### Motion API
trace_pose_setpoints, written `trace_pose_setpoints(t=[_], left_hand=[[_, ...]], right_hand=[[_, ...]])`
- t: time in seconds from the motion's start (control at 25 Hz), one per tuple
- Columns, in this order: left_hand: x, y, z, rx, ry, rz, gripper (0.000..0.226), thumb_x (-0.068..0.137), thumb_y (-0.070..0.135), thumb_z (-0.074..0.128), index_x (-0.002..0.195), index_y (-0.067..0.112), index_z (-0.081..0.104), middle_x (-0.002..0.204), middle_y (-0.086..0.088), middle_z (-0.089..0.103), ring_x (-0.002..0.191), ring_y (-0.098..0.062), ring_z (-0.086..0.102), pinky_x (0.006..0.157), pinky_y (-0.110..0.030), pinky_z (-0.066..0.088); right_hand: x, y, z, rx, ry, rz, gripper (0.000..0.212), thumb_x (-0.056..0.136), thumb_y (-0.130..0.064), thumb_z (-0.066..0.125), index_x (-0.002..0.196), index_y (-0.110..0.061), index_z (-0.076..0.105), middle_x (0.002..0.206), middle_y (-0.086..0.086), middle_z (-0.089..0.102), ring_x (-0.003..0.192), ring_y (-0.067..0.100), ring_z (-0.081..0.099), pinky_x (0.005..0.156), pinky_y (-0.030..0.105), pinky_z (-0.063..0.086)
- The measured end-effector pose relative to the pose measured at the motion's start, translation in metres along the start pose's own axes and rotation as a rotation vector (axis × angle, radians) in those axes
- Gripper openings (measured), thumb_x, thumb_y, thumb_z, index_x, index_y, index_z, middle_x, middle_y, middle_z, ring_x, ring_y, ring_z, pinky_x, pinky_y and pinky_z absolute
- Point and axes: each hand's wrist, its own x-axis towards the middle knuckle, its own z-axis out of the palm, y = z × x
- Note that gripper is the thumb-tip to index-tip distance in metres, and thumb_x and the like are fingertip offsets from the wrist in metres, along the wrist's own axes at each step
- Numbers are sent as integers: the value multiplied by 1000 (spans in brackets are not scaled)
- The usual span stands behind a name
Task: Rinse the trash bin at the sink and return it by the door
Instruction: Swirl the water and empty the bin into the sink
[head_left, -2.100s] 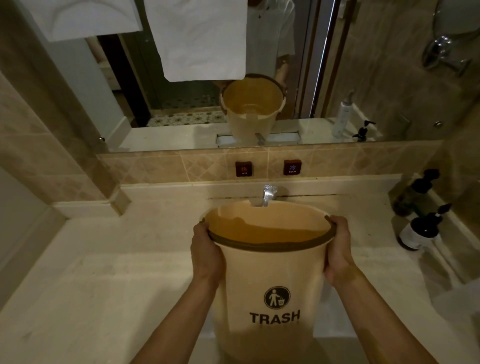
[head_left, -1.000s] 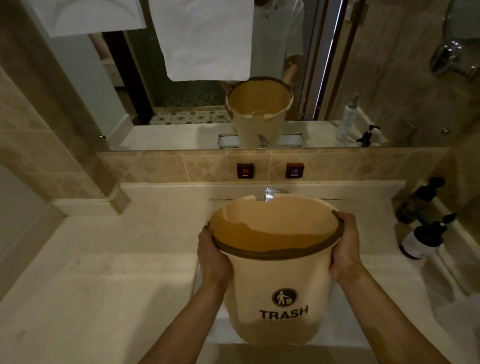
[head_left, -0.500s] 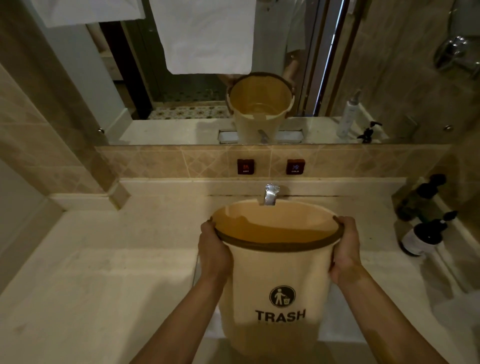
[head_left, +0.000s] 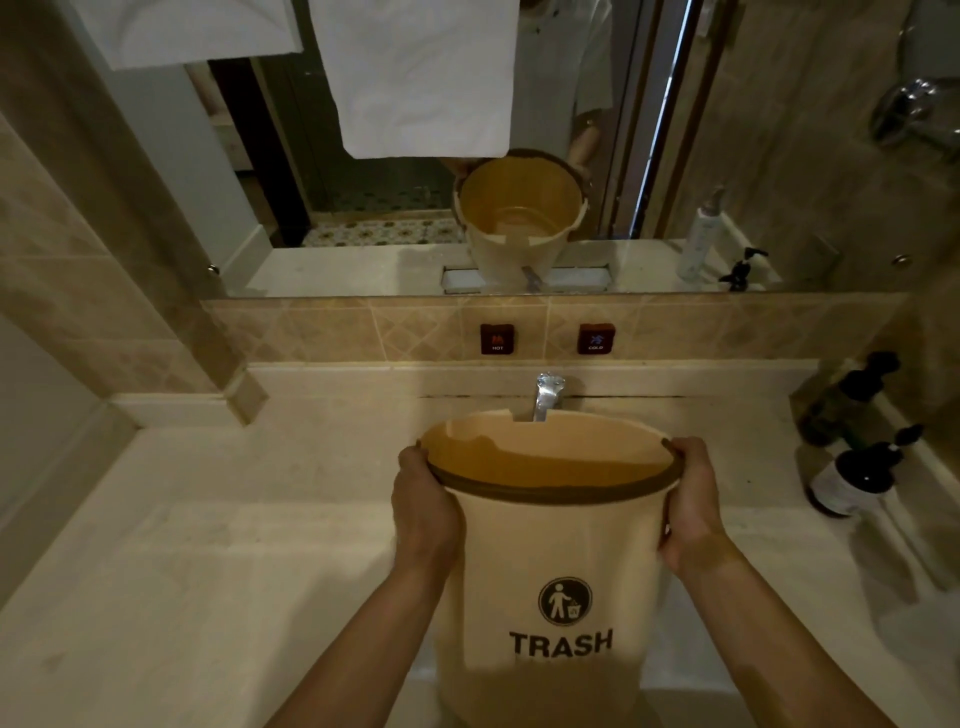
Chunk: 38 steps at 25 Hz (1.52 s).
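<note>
A beige trash bin with a brown rim band and the word TRASH on its front stands upright over the sink, its lower part down in the basin. My left hand grips the rim on the left and my right hand grips it on the right. The chrome faucet reaches over a notch in the bin's far rim. In the mirror, the reflected bin shows a little water at its bottom.
Red HOT and COLD buttons sit on the tiled backsplash above the faucet. Two dark pump bottles stand on the counter at the right. White towels hang in front of the mirror. Pale stone counter spreads to the left.
The bin rose and tilted about a second ago, then came back down into the basin under the faucet. Both hands kept their hold on the rim.
</note>
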Motion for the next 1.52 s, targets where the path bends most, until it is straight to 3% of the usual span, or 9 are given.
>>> trace_pose_setpoints(t=[0.28,0.52,0.76,0.84,1.0,1.12,1.28,1.36,1.52], left_hand=[[-1,6,8,-97,-33,-39,41,91,44,23,74,23,54,81,-2,59,84,-23,53,79,-40,44],[2,21,-5,191,-24,97,44,76,55,12,73,20,39,86,-11,59,85,-30,55,84,-52,47],[-13,24,7,238,-34,105,40,76,46,12,73,17,39,93,-20,61,96,-38,57,90,-55,46],[-14,23,-1,320,-57,121,32,80,40,11,72,20,35,90,-17,59,92,-37,56,86,-53,46],[1,26,-10,433,-21,168,35,103,20,20,71,25,33,82,-4,55,82,-28,51,73,-42,41],[7,32,-10,542,-28,213,37,105,14,22,71,24,33,77,4,51,83,-30,54,68,-35,32],[17,50,-14,707,-81,308,22,101,10,28,102,10,50,108,-20,62,100,-40,58,79,-44,41],[24,63,-11,805,-113,369,18,97,9,33,107,8,48,105,-22,60,95,-41,57,74,-45,40],[38,79,13,1060,-201,408,19,101,25,27,89,22,42,86,-2,46,80,-26,43,74,-38,32]], right_hand=[[-3,-12,-2,1,21,-97,39,79,-53,46,52,-30,63,54,-7,61,62,15,63,58,29,49],[-3,10,0,31,-8,61,35,86,-47,45,62,-22,55,51,0,57,46,15,60,43,25,49],[1,3,-13,42,50,-26,47,88,-47,47,49,-28,64,48,-5,61,41,7,60,38,19,45],[-2,13,-10,25,4,28,51,91,-53,45,50,-39,71,56,-3,71,59,15,70,48,28,53],[-7,23,-3,-82,-45,108,24,84,-63,46,80,-61,69,98,7,70,93,30,61,76,45,55],[-8,27,-7,-110,-111,146,26,76,-66,48,81,-55,72,103,11,66,90,30,61,56,38,56],[2,54,-16,-42,-261,311,47,87,-60,51,123,-33,66,125,18,65,113,41,60,90,65,49],[8,67,-15,-14,-317,384,55,89,-58,52,133,-25,58,129,21,62,115,43,59,92,66,47],[9,94,-10,81,-320,460,53,91,-60,50,113,-12,53,125,26,64,113,47,59,91,69,47]])
